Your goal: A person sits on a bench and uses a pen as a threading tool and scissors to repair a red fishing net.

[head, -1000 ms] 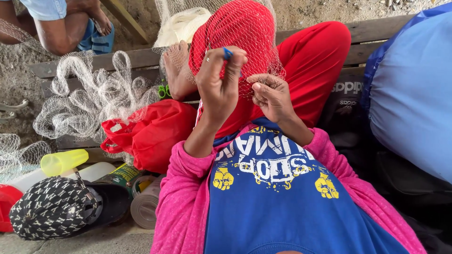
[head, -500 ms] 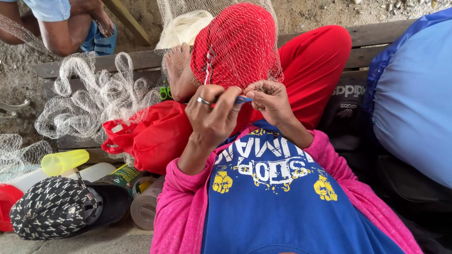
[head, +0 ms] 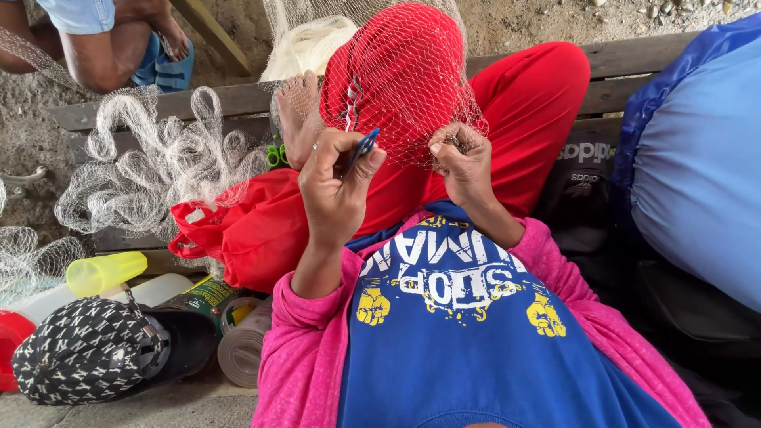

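Off to the left of your knee lies a heap of white net (head: 151, 170), and below it one yellow cup (head: 105, 272), one patterned cap (head: 87, 357) and what look like two cans (head: 226, 325) on their sides. One red bag (head: 254, 230) sits just left of your knee.

Now your left hand (head: 337, 194): it's pinched narrow around one small blue tool (head: 361, 150), thumb and forefinger closed on its lower end. The tool's long axis runs up and to the right, its tip pointing toward the net (head: 404, 79) stretched over your raised knee, close against the mesh; whether it touches, I can't tell.

The net sits above and ahead of both grips, draped over the knee, one sheet of fine mesh.

On to your right hand (head: 460, 162): it's closed tight on a bunched fold of that same net, just right of the tool tip. Both hands lie near the mesh, level with each other at the knee's lower edge; the right one is already on it, the left stands a touch back.

Two hands, one tool, one net over the knee.
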